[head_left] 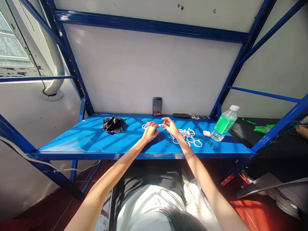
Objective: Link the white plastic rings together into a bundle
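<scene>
My left hand (150,131) is over the middle of the blue shelf, its fingers bent and pinched at the left side of a small white ring (162,126). On the ring's other side is my right hand (171,127), thumb and forefinger curled in to it. The fingertips are too small to show the exact grip. Just behind my left hand are a few more white rings (145,125), partly covered by it. A loose pile of white rings (190,137) lies beside my right wrist, some of it hidden under the forearm.
A crumpled black plastic bag (113,124) sits left on the blue shelf (79,141). At the back are an upright dark phone-like object (157,106), a flat black device (181,115) and a coiled cable (199,117). A bottle (224,124) and small white case (206,133) stand right.
</scene>
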`<state>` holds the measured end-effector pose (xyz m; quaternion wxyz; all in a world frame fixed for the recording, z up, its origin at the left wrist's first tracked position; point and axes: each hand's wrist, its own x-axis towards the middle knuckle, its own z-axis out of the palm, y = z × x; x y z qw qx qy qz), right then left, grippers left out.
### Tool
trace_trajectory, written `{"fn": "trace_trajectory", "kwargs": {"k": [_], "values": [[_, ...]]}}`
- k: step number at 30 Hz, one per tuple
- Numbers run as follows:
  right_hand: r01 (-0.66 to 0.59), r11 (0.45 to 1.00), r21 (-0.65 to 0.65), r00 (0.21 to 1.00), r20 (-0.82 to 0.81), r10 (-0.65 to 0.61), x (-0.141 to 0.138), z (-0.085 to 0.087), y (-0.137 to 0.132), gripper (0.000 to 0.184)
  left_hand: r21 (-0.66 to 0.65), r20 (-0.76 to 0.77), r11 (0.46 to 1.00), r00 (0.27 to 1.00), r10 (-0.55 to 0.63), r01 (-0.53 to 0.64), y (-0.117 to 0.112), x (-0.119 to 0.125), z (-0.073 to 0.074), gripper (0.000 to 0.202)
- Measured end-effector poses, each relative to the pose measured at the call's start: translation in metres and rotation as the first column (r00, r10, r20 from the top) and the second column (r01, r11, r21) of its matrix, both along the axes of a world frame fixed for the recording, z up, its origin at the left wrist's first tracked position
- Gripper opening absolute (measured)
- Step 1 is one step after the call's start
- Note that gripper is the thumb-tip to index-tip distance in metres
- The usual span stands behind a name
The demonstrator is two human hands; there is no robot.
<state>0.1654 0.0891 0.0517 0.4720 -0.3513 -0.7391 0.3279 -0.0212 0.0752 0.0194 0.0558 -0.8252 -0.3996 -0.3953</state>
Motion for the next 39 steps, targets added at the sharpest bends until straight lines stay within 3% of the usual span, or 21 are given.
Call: {"fn": "trace_trajectory", "kwargs": {"k": [8, 17, 21, 24, 28, 34, 37, 39], "values": [[-0.219, 0.971, -0.100, 0.956, -0.222, 0.193, -0.004, 0.003, -0.005, 0.038, -0.033, 0.048, 0.999, 0.999, 0.021, -0.020, 0.005, -0.001, -0.003, 0.016], [-0.254, 0.932, -0.260, 0.967, -0.075, 0.242, -0.005, 0.003, -0.012, 0.032, -0.172, 0.185, 0.970, 0.973, -0.141, 0.173, -0.001, -0.001, 0.006, 0.040], [-0.247, 0.920, -0.304, 0.969, -0.048, 0.244, -0.005, 0.008, -0.018, 0.028, -0.326, 0.387, 0.903, 0.911, -0.144, 0.281, -0.003, 0.000, 0.007, 0.045], [-0.251, 0.916, -0.312, 0.968, -0.063, 0.244, -0.007, 0.010, -0.020, 0.024, -0.437, 0.517, 0.791, 0.839, -0.169, 0.429, -0.005, 0.000, 0.010, 0.048], [-0.316, 0.888, -0.334, 0.949, -0.123, 0.291, -0.009, 0.012, -0.019, 0.026, -0.484, 0.616, 0.659, 0.759, -0.211, 0.576, -0.011, -0.002, 0.018, 0.048], [-0.397, 0.849, -0.349, 0.917, -0.194, 0.349, -0.010, 0.010, -0.018, 0.027, -0.521, 0.685, 0.529, 0.698, -0.211, 0.671, -0.015, -0.002, 0.023, 0.043], [-0.451, 0.816, -0.361, 0.893, -0.188, 0.410, -0.010, 0.010, -0.019, 0.037, -0.542, 0.673, 0.501, 0.706, -0.221, 0.674, -0.013, 0.000, 0.020, 0.047], [-0.480, 0.788, -0.384, 0.877, -0.186, 0.444, -0.011, 0.009, -0.019, 0.045, -0.547, 0.588, 0.603, 0.779, -0.217, 0.580, -0.012, 0.001, 0.017, 0.054]]}}
